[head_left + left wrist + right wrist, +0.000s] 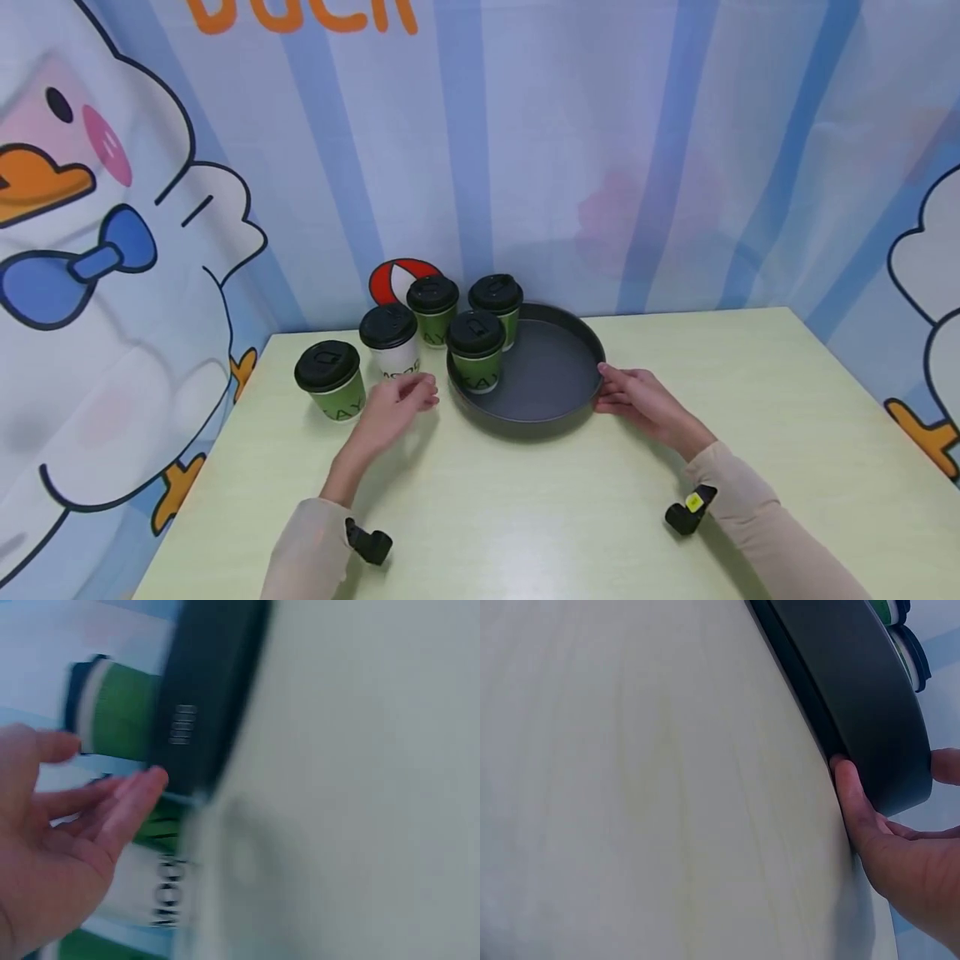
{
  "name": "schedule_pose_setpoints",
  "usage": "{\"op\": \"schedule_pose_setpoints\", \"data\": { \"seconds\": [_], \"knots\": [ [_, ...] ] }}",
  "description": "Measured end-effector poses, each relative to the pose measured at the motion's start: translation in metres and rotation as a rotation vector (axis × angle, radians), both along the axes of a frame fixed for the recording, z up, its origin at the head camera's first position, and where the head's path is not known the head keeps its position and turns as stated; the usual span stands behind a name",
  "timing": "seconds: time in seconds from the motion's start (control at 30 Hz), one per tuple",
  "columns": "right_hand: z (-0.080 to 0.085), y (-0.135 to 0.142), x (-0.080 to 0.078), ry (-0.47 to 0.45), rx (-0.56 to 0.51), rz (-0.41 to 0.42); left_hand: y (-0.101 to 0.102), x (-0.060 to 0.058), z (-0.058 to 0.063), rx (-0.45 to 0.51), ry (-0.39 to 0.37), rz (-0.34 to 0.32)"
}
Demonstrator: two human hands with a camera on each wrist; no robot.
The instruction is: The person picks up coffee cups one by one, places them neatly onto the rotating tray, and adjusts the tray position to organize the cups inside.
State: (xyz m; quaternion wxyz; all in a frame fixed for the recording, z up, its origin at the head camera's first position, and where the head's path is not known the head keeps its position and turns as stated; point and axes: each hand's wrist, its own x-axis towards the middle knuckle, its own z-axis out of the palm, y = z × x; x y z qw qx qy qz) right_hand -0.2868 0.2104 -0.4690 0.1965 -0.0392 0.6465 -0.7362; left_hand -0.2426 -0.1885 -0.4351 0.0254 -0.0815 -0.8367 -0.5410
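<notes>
A round dark grey pan rests on the table. In it, at its left side, stand two green paper cups with black lids, one in front and one behind. My right hand pinches the pan's right edge; in the right wrist view the thumb lies low on its side wall. Just left of the pan, my left hand hovers with loosely bent fingers and holds nothing. Behind that hand stands a white lidded cup. The left wrist view is blurred.
Another green cup stands at the far left, and one more green cup is behind the white one. A fabric backdrop with cartoon ducks hangs along the back of the pale table.
</notes>
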Motion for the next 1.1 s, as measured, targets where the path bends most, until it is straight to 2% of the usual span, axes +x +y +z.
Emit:
{"op": "schedule_pose_setpoints", "data": {
  "seconds": [0.07, 0.17, 0.23, 0.3, 0.37, 0.47, 0.53, 0.6, 0.73, 0.87, 1.1],
  "knots": [
    [0.000, -0.001, 0.000, -0.001, 0.000, -0.004, -0.011, 0.010, 0.020, -0.040, 0.167, 0.013],
    [0.000, -0.001, 0.000, 0.005, 0.004, -0.014, -0.031, 0.015, 0.042, -0.121, 0.452, 0.104],
    [0.001, -0.001, 0.000, 0.010, 0.005, -0.020, -0.047, 0.013, 0.048, -0.232, 0.600, 0.206],
    [0.001, -0.001, 0.000, 0.012, 0.005, -0.018, -0.066, 0.008, 0.046, -0.346, 0.660, 0.314],
    [0.001, -0.002, 0.000, 0.011, 0.000, -0.015, -0.082, 0.004, 0.040, -0.413, 0.629, 0.393],
    [-0.001, -0.003, 0.000, 0.009, -0.003, -0.015, -0.098, -0.001, 0.021, -0.396, 0.499, 0.454],
    [-0.002, -0.003, 0.000, 0.010, -0.003, -0.019, -0.104, -0.004, 0.007, -0.328, 0.418, 0.470],
    [-0.003, -0.003, 0.000, 0.011, -0.004, -0.028, -0.107, -0.008, -0.008, -0.254, 0.373, 0.482],
    [-0.004, -0.004, 0.001, 0.016, -0.001, -0.026, -0.106, -0.015, -0.027, -0.087, 0.368, 0.504],
    [-0.004, -0.004, 0.001, 0.019, 0.001, -0.027, -0.102, -0.020, -0.031, 0.026, 0.376, 0.512],
    [-0.002, -0.003, 0.003, 0.026, -0.007, -0.031, -0.098, -0.023, -0.030, 0.061, 0.334, 0.528]
  ]
}}
